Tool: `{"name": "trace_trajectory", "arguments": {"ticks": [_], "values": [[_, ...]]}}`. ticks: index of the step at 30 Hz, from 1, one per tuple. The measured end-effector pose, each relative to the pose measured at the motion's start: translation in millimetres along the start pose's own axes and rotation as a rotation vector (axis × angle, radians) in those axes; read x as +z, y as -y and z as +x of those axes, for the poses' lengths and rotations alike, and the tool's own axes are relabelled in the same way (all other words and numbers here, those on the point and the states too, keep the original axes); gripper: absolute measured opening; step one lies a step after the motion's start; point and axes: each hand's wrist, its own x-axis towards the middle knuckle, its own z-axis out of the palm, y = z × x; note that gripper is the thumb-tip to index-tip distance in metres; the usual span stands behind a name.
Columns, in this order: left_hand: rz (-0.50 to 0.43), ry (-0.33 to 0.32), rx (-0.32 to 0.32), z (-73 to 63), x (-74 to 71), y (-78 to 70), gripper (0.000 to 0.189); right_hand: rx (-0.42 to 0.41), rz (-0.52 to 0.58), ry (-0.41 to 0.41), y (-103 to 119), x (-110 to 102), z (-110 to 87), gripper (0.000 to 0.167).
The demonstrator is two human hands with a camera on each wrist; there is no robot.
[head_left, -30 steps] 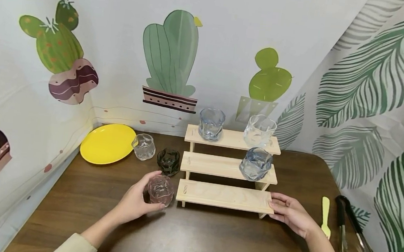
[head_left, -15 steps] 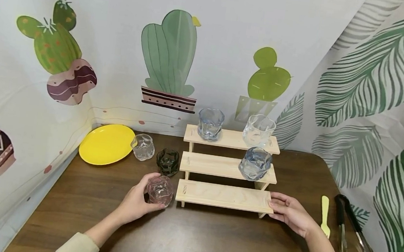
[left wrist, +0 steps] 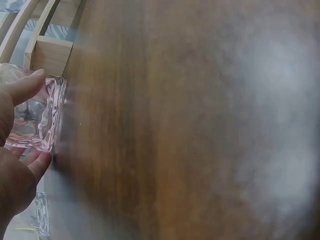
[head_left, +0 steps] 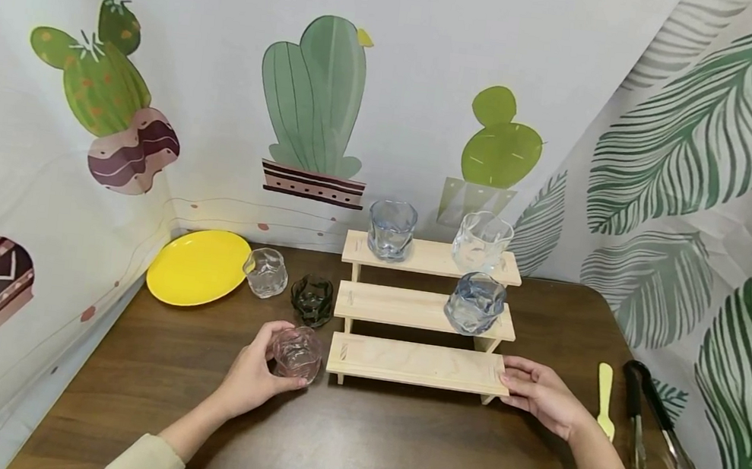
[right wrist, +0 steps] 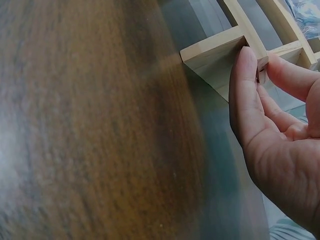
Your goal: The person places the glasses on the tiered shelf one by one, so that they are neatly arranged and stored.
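My left hand (head_left: 256, 371) curls round a pinkish, wavy-walled glass (head_left: 297, 355) on the table, just left of the wooden three-step rack (head_left: 417, 364). Thumb and fingers lie on opposite sides of the pink glass (left wrist: 37, 120) in the left wrist view. My right hand (head_left: 541, 395) pinches the right end of the rack's lowest step; in the right wrist view the thumb and fingers of that hand (right wrist: 280, 135) close on the wooden end (right wrist: 215, 45). A blue glass (head_left: 392, 231) and a clear glass (head_left: 482, 243) stand on the top step, another blue glass (head_left: 476, 304) on the middle one.
Behind the pink glass stand a dark glass (head_left: 311, 301) and a clear glass (head_left: 266, 273), beside a yellow plate (head_left: 197, 268). A pale green fork (head_left: 604, 400) and black-handled tongs (head_left: 637, 422) lie at the right. A patterned cloth (head_left: 433, 80) hangs behind the table.
Both hands keep the same hold on the pink glass and the rack. The whole view has shifted very slightly; nothing on the table has visibly moved.
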Motion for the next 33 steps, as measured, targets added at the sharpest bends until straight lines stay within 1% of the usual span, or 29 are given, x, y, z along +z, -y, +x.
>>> {"name": "trace_trajectory", "arguments": {"ticks": [6, 11, 15, 17, 19, 23, 26, 27, 31, 33], "values": [[0.026, -0.049, -0.032, -0.1, -0.8, -8.2, 0.091, 0.003, 0.001, 0.005, 0.9, 1.3, 0.8, 0.060], [0.074, -0.112, -0.002, 1.8, -2.0, -16.6, 0.091, 0.003, 0.014, 0.010, 2.7, 2.4, 0.6, 0.063], [0.112, -0.192, 0.028, 3.9, -1.0, -26.5, 0.092, -0.009, 0.027, 0.020, 3.7, 3.2, -0.3, 0.060], [0.115, -0.222, 0.030, 5.5, 0.0, -32.1, 0.092, -0.014, 0.037, 0.025, 3.9, 3.5, -0.7, 0.058], [0.095, -0.239, 0.034, 7.7, 0.7, -38.1, 0.092, -0.016, 0.041, 0.027, 3.9, 3.7, -0.8, 0.057], [0.031, -0.247, 0.060, 14.0, 3.4, -51.2, 0.092, -0.008, 0.039, 0.021, 4.3, 3.9, -0.8, 0.059], [-0.002, -0.263, 0.080, 19.9, 7.7, -62.3, 0.093, -0.001, 0.034, 0.017, 4.3, 3.9, -0.7, 0.061], [-0.007, -0.267, 0.078, 21.9, 9.6, -67.8, 0.093, 0.000, 0.032, 0.016, 4.5, 4.0, -0.7, 0.061], [-0.039, -0.271, 0.107, 29.5, 15.5, -101.1, 0.089, -0.002, 0.026, 0.016, 4.9, 4.2, -0.8, 0.062], [-0.064, -0.261, 0.132, 36.1, 19.7, -105.3, 0.088, -0.003, 0.024, 0.015, 5.2, 4.3, -0.8, 0.062]]}}
